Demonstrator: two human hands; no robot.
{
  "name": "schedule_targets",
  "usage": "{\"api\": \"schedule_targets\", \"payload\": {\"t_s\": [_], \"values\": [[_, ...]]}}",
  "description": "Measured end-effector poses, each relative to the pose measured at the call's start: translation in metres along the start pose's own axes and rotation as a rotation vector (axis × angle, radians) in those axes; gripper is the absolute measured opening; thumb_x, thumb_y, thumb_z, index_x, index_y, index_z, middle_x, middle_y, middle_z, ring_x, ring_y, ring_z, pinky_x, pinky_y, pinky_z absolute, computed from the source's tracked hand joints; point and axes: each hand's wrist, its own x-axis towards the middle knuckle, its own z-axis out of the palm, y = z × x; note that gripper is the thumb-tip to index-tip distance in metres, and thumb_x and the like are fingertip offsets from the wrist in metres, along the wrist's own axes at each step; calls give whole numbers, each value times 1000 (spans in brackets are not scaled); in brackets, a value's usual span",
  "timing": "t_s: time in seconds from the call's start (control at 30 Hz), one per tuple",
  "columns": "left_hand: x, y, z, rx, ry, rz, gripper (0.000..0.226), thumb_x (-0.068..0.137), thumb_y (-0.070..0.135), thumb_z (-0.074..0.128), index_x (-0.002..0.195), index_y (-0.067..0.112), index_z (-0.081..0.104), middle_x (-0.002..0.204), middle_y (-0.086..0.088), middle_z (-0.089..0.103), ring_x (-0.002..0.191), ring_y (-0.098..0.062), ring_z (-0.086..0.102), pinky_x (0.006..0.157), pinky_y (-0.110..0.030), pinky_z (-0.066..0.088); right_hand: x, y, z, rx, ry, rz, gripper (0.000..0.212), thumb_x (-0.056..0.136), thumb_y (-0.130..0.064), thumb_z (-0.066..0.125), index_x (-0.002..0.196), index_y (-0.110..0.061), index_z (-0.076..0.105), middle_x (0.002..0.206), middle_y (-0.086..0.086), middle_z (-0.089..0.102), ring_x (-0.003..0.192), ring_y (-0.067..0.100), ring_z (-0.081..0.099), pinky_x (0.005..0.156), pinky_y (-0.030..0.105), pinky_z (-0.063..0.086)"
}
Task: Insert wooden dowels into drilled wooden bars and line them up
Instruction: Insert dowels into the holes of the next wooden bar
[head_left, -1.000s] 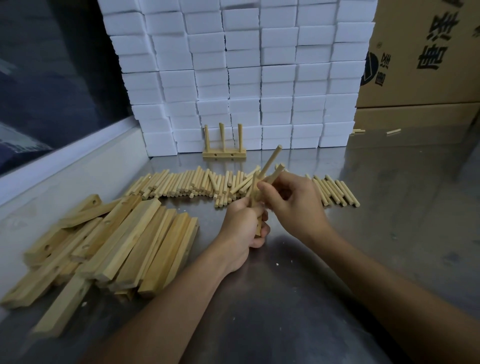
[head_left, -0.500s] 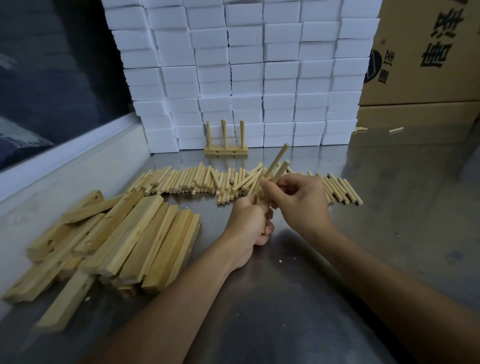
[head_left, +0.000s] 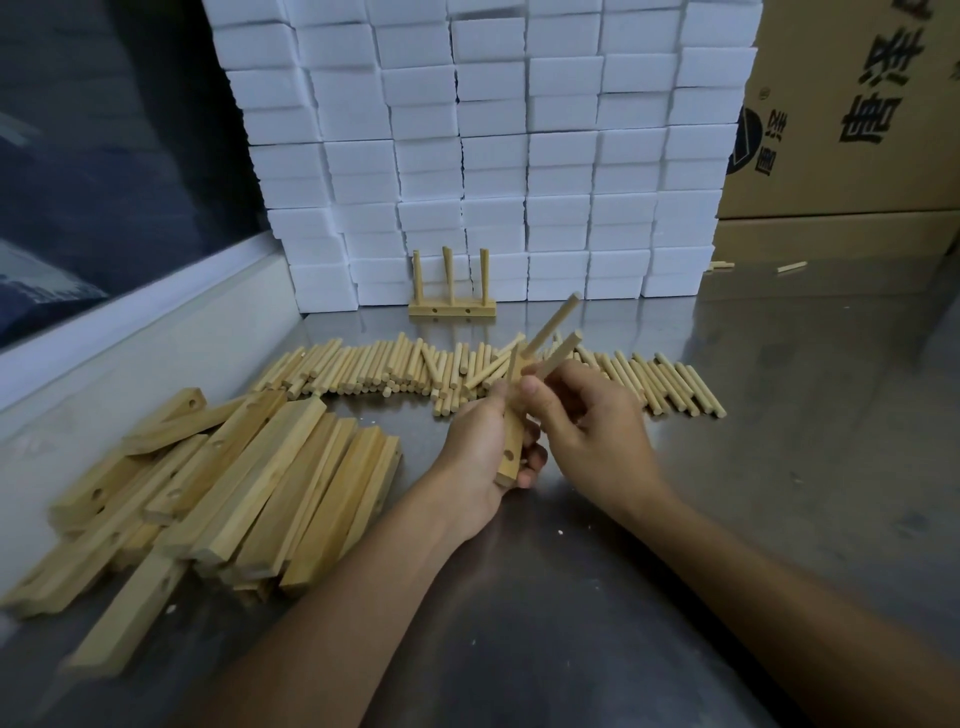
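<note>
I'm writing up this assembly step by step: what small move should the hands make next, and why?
Probably push the second dowel home. The left hand grips the bar, one dowel already stands in it, and the right hand pinches the second at the bar.

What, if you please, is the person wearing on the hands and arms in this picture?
Nothing that shows: the left hand and right hand are bare, without gloves, rings or a watch. Both forearms are bare up to the picture's edge; no sleeve is in view.
</note>
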Motion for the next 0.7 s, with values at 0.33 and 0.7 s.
{"api": "schedule_targets", "payload": {"t_s": [0.33, 0.7], "values": [[2, 8, -14, -227, 44, -63, 41, 105, 32, 35, 111, 0, 60, 53, -2, 46, 41, -14, 42, 34, -20, 28, 8, 25, -43, -827, -148, 346, 34, 93, -43, 55, 121, -26, 65, 126, 3, 58, 120, 26, 50, 103, 47, 37], [2, 8, -16, -283, 52, -86, 37, 104, 32, 37, 102, 2, 59, 54, -3, 48, 42, -15, 45, 34, -20, 31, 9, 27, -44, -860, -90, 392, 17, 88, -37, 67, 92, -22, 74, 107, 2, 61, 102, 24, 54, 93, 46, 48]]}}
